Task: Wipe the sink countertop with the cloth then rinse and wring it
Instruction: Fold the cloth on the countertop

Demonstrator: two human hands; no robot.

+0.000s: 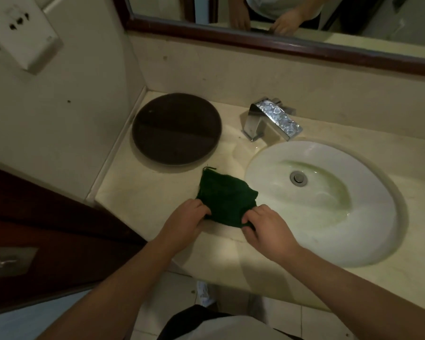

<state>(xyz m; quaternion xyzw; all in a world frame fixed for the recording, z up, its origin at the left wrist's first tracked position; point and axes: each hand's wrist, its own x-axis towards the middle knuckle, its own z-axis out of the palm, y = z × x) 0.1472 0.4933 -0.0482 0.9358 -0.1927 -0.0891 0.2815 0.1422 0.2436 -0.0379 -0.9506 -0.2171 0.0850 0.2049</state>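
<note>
One dark green cloth (225, 200), folded and rumpled, lies on the bench (138, 202) just left of the one sink (368, 236). Left hand (182, 224) and right hand (265, 227) pinch its near edge.

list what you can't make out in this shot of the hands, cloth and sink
Head view only:
- Near edge of the green cloth: bunched under the left hand and right hand, so the fingertips are hidden too.
- Faucet outlet: faces away; no visible stream, flow uncertain.
- Countertop right of the sink basin: cut off by the frame edge.
- Brown round tray: too dark to read its surface.
</note>
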